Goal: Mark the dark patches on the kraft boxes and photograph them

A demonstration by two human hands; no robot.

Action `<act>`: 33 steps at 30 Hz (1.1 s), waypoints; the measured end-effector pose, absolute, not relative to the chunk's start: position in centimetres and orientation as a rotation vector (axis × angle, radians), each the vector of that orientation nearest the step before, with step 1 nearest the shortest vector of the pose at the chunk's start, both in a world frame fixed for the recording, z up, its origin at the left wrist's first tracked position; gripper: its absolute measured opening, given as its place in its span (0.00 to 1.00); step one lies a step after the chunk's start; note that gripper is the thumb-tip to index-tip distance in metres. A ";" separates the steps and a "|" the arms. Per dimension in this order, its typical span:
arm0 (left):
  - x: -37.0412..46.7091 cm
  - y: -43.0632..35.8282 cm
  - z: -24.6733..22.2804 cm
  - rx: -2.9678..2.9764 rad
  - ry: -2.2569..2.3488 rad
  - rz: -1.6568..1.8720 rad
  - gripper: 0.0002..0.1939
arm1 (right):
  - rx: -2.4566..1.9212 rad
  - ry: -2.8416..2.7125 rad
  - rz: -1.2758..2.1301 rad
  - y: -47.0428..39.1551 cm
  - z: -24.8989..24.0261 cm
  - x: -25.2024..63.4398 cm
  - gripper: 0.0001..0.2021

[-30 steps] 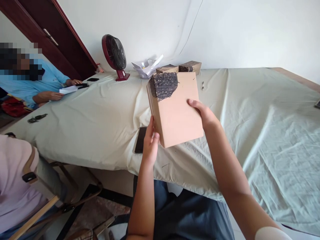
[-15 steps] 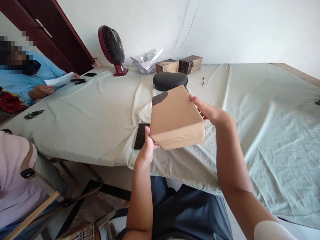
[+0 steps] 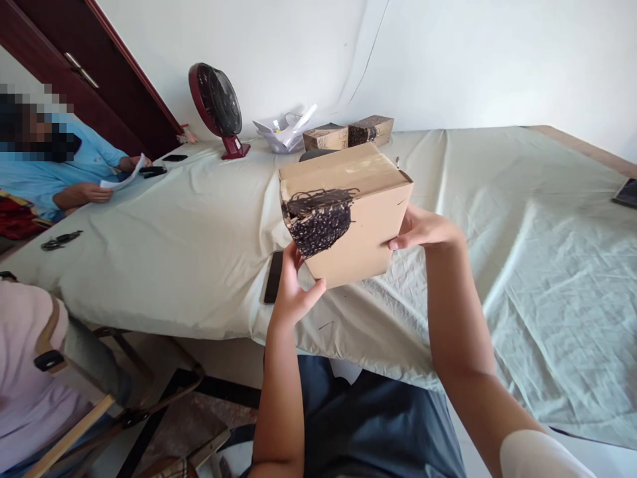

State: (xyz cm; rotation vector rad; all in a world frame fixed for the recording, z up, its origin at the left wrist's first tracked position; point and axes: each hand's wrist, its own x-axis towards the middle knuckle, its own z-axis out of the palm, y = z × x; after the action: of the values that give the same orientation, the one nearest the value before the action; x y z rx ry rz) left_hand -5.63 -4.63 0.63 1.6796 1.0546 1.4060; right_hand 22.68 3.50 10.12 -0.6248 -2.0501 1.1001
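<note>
A brown cardboard box (image 3: 368, 229) is held tilted above the cloth-covered table, one corner scribbled over in black. My left hand (image 3: 296, 289) grips its lower left corner, with the thumb on the near face. At the right side my right hand (image 3: 418, 227) holds the box, thumb on the near face and the other fingers hidden behind it. A dark phone (image 3: 272, 277) lies on the cloth just left of my left hand. Behind the box, a black case (image 3: 314, 155) is mostly hidden.
Two cardboard boxes (image 3: 371, 130), a white basket (image 3: 283, 138) and a red fan (image 3: 216, 103) stand along the wall. At the left, a person in blue (image 3: 64, 176) holds a paper. Another person's pink shirt (image 3: 30, 352) shows at the lower left.
The box has been turned in my hands, so the black scribbled corner now faces me at the left. It now covers most of the black case. Both hands have shifted their hold.
</note>
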 end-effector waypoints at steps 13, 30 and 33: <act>-7.6 -1.6 7.7 2.275 0.905 1.773 0.42 | -0.545 -2.161 1.308 3.6 9.9 21.5 0.55; -7.5 0.9 8.8 2.296 0.701 1.757 0.28 | -0.556 -2.072 1.364 4.5 8.7 21.8 0.48; -7.4 1.4 8.2 2.244 0.659 1.776 0.25 | -0.539 -2.028 1.387 4.9 8.2 21.5 0.48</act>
State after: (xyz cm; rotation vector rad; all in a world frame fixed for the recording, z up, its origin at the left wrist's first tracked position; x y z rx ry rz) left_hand -7.40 1.36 8.19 2.2443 0.6589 1.7759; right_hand 21.51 4.88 8.19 -0.5389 -2.0279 1.3869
